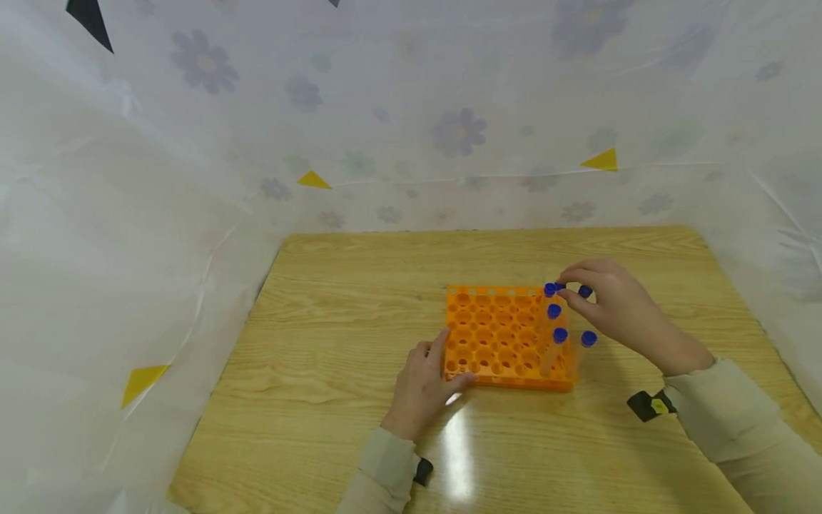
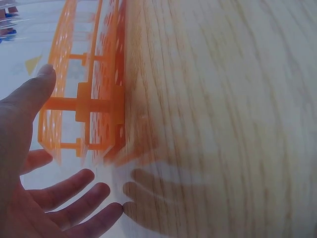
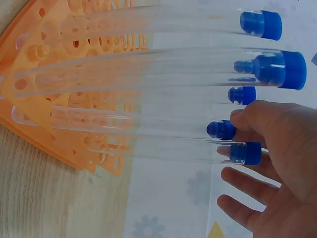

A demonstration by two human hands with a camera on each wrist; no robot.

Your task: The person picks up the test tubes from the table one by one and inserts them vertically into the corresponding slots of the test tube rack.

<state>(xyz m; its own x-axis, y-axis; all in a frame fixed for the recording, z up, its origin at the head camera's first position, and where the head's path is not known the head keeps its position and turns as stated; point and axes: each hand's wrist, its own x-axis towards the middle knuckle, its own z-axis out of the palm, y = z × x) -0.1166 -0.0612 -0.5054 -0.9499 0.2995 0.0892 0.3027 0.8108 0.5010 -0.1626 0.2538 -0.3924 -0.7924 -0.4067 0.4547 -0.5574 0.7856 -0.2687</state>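
Observation:
An orange test tube rack [image 1: 494,335] stands on the table, with several clear test tubes in its right-hand part, all with blue caps. My right hand [image 1: 610,307] pinches one blue-capped test tube [image 3: 173,125] by its cap, between thumb and index finger; the other fingers are spread. Whether this tube's lower end sits in a hole I cannot tell. Close by stand other capped tubes, among them one nearer the front [image 1: 560,335]. My left hand [image 1: 420,385] rests against the rack's front left corner, thumb at the front edge, fingers loosely extended along the left side.
The wood-grain table [image 1: 334,343] carries the rack right of its middle. Pale flower-patterned sheeting [image 1: 411,121] encloses the back and sides, with yellow triangles [image 1: 601,161] on it. Rows of holes fill the rack's left part.

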